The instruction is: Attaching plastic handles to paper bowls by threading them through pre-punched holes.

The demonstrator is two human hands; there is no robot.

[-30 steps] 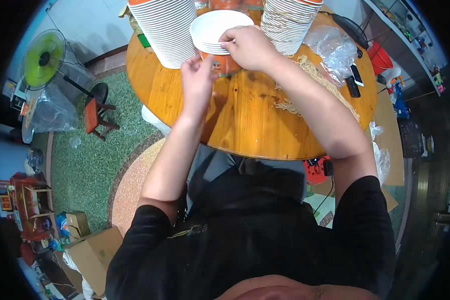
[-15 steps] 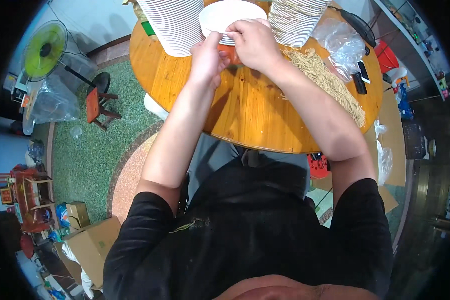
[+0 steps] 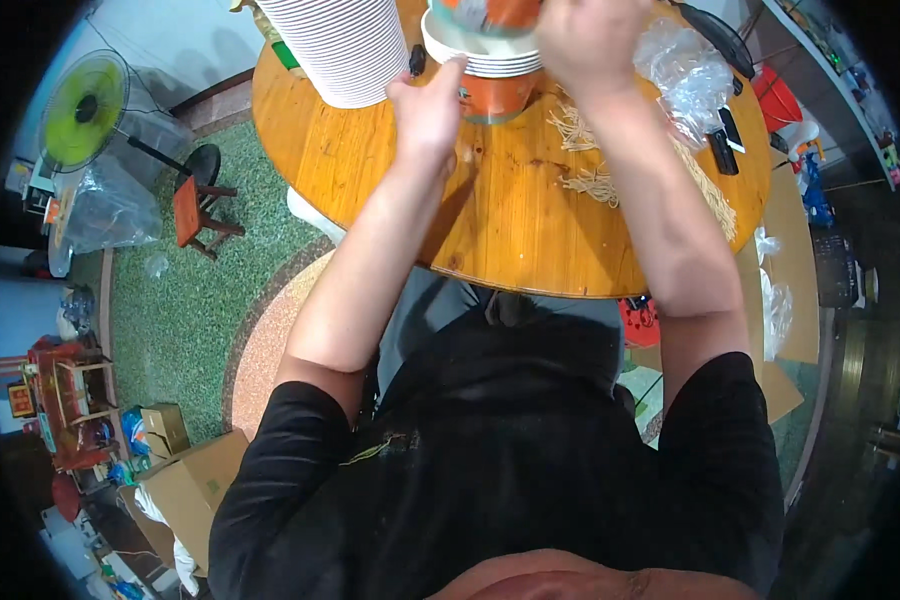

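Note:
A short nested stack of orange and white paper bowls point(image 3: 497, 96) stands on the round wooden table, white rims uppermost. My left hand point(image 3: 428, 112) grips its left side, with the thumb at the rim. Above the stack, an orange and white paper bowl point(image 3: 490, 14) is raised, partly out of view at the top edge. My right hand point(image 3: 592, 45), smeared by motion, is closed at the right side of this raised bowl. Tan string-like strands point(image 3: 592, 185) lie in small bunches below the right hand, and a larger pile point(image 3: 708, 190) is partly hidden by the right forearm.
A tall stack of white-rimmed bowls point(image 3: 342, 50) stands left of my left hand. Crumpled clear plastic point(image 3: 685, 80) and a black object point(image 3: 723, 152) lie at the table's right. On the floor at left are a wooden stool point(image 3: 200, 212) and a green fan point(image 3: 85, 108).
My right hand has moved up and right from the stack, with a bowl now raised there. The left hand has shifted slightly right to the stack's rim. More loose strands now show.

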